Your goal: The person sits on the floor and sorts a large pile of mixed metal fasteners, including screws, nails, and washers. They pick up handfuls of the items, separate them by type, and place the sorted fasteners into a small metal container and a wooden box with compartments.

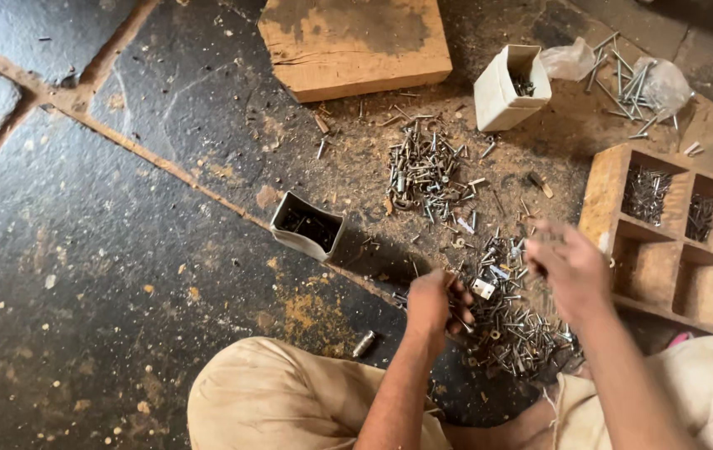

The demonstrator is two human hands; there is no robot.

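I sit on a dark stone floor with a scattered pile of screws and nails [490, 283] in front of me. My left hand [433, 302] is down at the pile's near left edge, fingers curled around small metal pieces. My right hand [569, 265] hovers blurred above the pile's right side, next to a wooden tray with compartments [602, 196]; whether it holds anything is unclear. Two of the tray's far compartments hold nails [646, 193].
A small grey open box [308, 227] with dark screws sits left of the pile. A white carton [508, 87] stands at the back, a wooden block [355, 43] behind it, loose long nails on plastic bags [635, 77] at far right. My knees frame the bottom.
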